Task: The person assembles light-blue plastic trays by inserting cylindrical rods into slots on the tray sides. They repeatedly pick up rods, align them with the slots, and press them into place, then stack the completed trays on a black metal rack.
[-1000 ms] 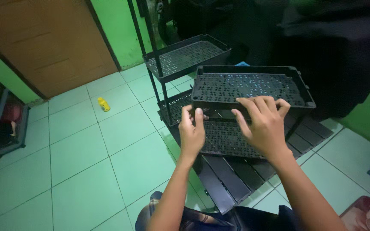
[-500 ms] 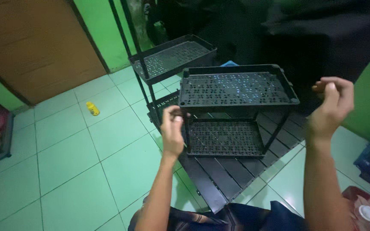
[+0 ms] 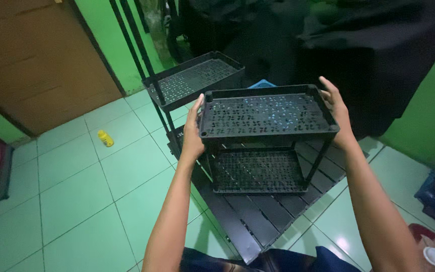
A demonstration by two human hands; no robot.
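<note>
Both hands grip a small black two-tier rack (image 3: pixel 265 136) by the short ends of its top tray (image 3: pixel 268 113). Left hand (image 3: pixel 193 133) flat against the left end, thumb up on the rim, fingers (image 3: pixel 196 108) wrapped behind the edge, closed on it. Right hand (image 3: pixel 339 113) on the right end, fingers (image 3: pixel 328 88) stretched along the far corner, palm pressed to the side; closed on the tray edge too. Rack is upright and level, in front of the person and above a black slatted board (image 3: pixel 258 216); cannot tell if its feet touch the board or hang just over it. Top tray perforated with a cutout pattern, raised rim all round. Lower tray (image 3: pixel 258 171) same pattern, joined by thin black posts (image 3: pixel 318 161) at the corners.

Behind and left, a taller black rack (image 3: pixel 187 85) with the same kind of perforated tray on long poles, near the held rack but apart from it. Floor (image 3: pixel 76 201) is pale green tile. Small yellow bottle (image 3: pixel 105 138) lies on the tile well left of the racks. Brown door (image 3: pixel 31 60) at upper left, green wall (image 3: pixel 424 116) at right. Dark cloth (image 3: pixel 368 45) bunched behind the rack. White lid-like object (image 3: pixel 434 256) at bottom right corner, too cut off to tell.
</note>
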